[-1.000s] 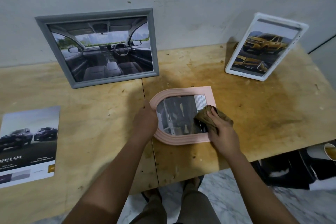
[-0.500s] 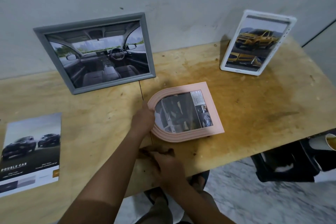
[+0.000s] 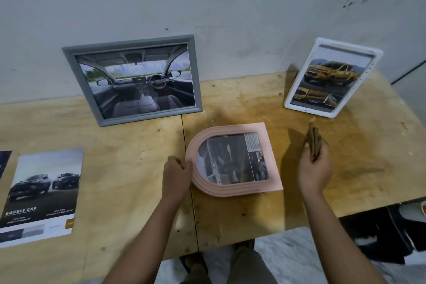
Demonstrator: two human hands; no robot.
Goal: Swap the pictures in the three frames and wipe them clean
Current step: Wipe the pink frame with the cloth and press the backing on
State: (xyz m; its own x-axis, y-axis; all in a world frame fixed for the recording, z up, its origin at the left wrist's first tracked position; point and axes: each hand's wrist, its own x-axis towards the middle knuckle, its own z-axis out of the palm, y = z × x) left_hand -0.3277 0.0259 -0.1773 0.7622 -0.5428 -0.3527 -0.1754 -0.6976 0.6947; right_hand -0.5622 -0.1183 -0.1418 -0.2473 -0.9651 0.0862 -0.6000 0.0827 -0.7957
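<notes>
Plywood table (image 3: 138, 145): pink frame (image 3: 234, 160), brochure (image 3: 43, 191)

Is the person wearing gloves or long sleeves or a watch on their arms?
No. Both forearms are bare as far as the picture shows, with no sleeves in view. The left hand and the right hand have no gloves, and no watch, bracelet or ring shows on either.

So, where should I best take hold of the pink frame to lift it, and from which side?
Probably its straight right edge, from the right: the pink frame lies flat, that edge is free, and the left hand holds the arched end. The right hand must first drop the cloth.
</notes>
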